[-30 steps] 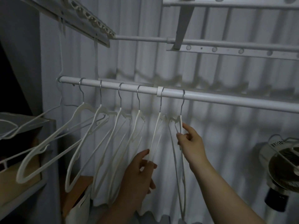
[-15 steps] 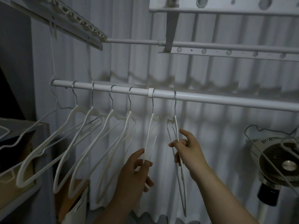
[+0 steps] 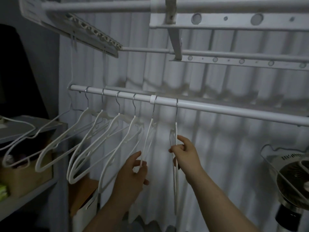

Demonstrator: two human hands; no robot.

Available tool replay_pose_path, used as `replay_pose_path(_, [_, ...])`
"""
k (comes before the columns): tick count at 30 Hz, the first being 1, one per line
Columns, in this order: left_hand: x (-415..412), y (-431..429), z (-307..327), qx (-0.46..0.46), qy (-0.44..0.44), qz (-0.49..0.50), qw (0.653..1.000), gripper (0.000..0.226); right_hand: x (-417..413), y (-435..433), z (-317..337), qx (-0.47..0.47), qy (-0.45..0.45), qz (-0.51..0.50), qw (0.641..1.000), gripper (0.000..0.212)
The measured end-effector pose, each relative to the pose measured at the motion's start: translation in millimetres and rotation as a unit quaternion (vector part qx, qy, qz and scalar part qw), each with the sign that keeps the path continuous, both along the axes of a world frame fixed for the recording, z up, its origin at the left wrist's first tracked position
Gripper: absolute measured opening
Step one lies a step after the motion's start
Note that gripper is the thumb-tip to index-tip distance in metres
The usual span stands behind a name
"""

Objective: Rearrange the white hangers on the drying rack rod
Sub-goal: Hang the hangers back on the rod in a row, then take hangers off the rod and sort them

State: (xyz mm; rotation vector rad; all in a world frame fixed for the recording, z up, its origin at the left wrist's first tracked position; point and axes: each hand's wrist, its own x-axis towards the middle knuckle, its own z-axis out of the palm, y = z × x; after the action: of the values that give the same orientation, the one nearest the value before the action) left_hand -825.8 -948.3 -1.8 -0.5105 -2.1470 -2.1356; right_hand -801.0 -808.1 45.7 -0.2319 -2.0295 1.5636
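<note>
Your left hand [image 3: 132,173], at eight o'clock from your right hand [image 3: 186,156], pinched the next-to-last white hanger [image 3: 148,138]. The right pinched the end hanger [image 3: 175,185], both hanging on the drying rack rod [image 3: 225,111], probably to set their spacing.

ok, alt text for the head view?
Two hands each pinch a white hanger on the drying rack rod: left hand the second-rightmost hanger, right hand the rightmost hanger. More hangers hang further left; a fan is at right.
</note>
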Motion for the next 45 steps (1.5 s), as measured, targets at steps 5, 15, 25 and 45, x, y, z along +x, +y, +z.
replay_pose_path(5, [16.7,-10.3,-4.8,-0.035,0.027,0.037,0.998,0.033,1.2,-1.5,4.4,-0.015,-0.008,0.022,1.000,0.046])
replay_pose_path(15, [18.6,-15.4,-6.2,-0.050,0.065,0.061,0.995,0.039,-2.0,-3.7,7.7,0.002,-0.006,0.014,1.000,0.039])
replay_pose_path(25, [1.0,-23.0,0.9,-0.043,0.174,0.103,0.978,0.030,-9.4,4.7,-2.1,0.020,0.021,-0.022,0.999,0.032])
replay_pose_path(45, [108.1,126.2,45.0,0.025,0.228,-0.074,0.971,0.040,184.9,151.2,32.8,0.122,0.182,-0.181,0.959,0.031])
